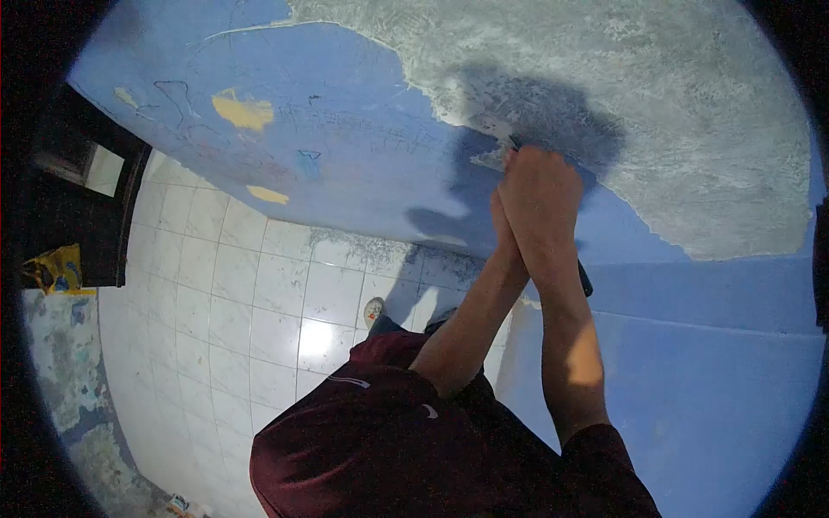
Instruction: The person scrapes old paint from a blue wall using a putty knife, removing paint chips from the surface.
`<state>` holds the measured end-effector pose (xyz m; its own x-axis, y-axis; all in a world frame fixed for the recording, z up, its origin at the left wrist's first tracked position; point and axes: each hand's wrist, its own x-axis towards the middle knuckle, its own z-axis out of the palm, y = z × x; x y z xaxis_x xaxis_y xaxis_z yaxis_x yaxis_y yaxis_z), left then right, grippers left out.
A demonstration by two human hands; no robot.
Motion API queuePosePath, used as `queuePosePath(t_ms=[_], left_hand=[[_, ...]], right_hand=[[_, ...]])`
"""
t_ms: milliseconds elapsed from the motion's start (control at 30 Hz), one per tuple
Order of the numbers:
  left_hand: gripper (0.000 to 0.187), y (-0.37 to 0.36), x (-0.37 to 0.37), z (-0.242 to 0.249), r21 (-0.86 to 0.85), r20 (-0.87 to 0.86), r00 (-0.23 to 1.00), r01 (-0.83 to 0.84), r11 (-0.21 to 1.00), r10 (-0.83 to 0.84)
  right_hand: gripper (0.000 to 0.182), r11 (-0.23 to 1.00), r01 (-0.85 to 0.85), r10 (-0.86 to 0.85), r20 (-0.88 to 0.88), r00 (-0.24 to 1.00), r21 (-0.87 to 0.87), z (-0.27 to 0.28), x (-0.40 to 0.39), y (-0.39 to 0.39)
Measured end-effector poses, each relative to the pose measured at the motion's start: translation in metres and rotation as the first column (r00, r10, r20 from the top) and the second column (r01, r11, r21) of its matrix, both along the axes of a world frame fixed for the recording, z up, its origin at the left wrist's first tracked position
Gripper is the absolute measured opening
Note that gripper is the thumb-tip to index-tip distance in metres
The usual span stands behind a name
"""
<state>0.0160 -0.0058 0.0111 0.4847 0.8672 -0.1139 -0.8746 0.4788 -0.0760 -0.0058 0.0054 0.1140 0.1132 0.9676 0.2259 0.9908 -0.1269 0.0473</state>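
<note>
Both hands are together against the wall, at the border between blue paint (354, 112) and bare grey plaster (673, 112). My right hand (544, 183) is closed around a dark-handled scraper, its fingers curled toward the wall. A short dark bit of the scraper (515, 142) shows above the knuckles, and its dark end sticks out past the right forearm. My left hand (501, 216) is pressed in beside and behind the right one, mostly hidden by it; its fingers do not show. Ragged paint edges lie right at the scraper's tip.
White floor tiles (233, 285) below carry grey dust along the wall's foot. A dark wooden piece of furniture (104, 233) stands at left with a yellow bag (56, 268) on it. A blue ledge (691, 371) projects at the lower right. Yellowish patches mark the blue wall.
</note>
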Motion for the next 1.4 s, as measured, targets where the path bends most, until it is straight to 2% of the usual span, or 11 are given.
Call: queuePosePath(t_ms=[100, 233, 300, 433, 533, 633, 833, 1000, 1200, 1333, 1400], left_hand=[[0.046, 0.003, -0.002, 0.001, 0.004, 0.006, 1.0, -0.006, 1.0, 0.006], [0.046, 0.001, -0.006, 0.0, 0.007, 0.0, 1.0, -0.001, 1.0, 0.001], [0.046, 0.002, -0.005, -0.001, 0.008, 0.004, 1.0, -0.001, 1.0, 0.001], [0.046, 0.003, -0.008, 0.003, 0.011, -0.003, 1.0, -0.003, 1.0, 0.003], [0.046, -0.003, -0.006, -0.002, 0.008, -0.014, 1.0, 0.003, 1.0, -0.003], [0.046, -0.001, -0.003, -0.001, 0.01, -0.017, 1.0, -0.008, 1.0, 0.009], [0.046, 0.006, 0.004, 0.003, 0.009, -0.02, 0.999, -0.027, 1.0, 0.027], [0.046, 0.01, 0.005, 0.002, 0.005, -0.033, 0.999, -0.035, 0.999, 0.035], [0.047, 0.01, 0.006, 0.002, 0.005, -0.052, 0.998, -0.039, 0.999, 0.039], [0.047, 0.012, 0.004, 0.001, 0.011, -0.065, 0.996, -0.054, 0.998, 0.055], [0.047, 0.014, 0.003, 0.002, 0.01, -0.076, 0.995, -0.063, 0.998, 0.064]], right_hand=[[0.03, 0.988, 0.028, -0.017, -0.074, 0.997, 0.154, -0.014, 0.012, -0.003], [0.031, 0.997, 0.07, -0.065, -0.104, 0.992, 0.044, -0.005, 0.0, -0.004], [0.029, 0.994, 0.025, -0.022, -0.024, 0.999, 0.111, -0.007, -0.005, -0.004], [0.029, 0.989, 0.116, -0.107, -0.101, 0.989, 0.089, -0.006, 0.001, -0.003], [0.028, 0.999, 0.029, -0.029, 0.026, 0.999, -0.036, 0.003, -0.009, -0.001], [0.028, 0.993, -0.093, 0.08, 0.148, 0.986, 0.079, 0.006, -0.016, 0.002], [0.028, 0.991, -0.05, 0.048, 0.022, 0.999, 0.122, -0.011, 0.018, 0.003], [0.03, 0.967, -0.112, 0.156, -0.185, 0.97, 0.23, -0.027, 0.034, 0.002], [0.031, 0.974, -0.172, 0.166, 0.056, 0.985, 0.149, -0.017, 0.021, 0.006], [0.032, 0.967, -0.181, 0.172, 0.068, 0.983, 0.178, -0.023, 0.023, 0.006], [0.032, 0.97, -0.164, 0.183, -0.098, 0.978, 0.179, -0.022, 0.028, 0.005]])
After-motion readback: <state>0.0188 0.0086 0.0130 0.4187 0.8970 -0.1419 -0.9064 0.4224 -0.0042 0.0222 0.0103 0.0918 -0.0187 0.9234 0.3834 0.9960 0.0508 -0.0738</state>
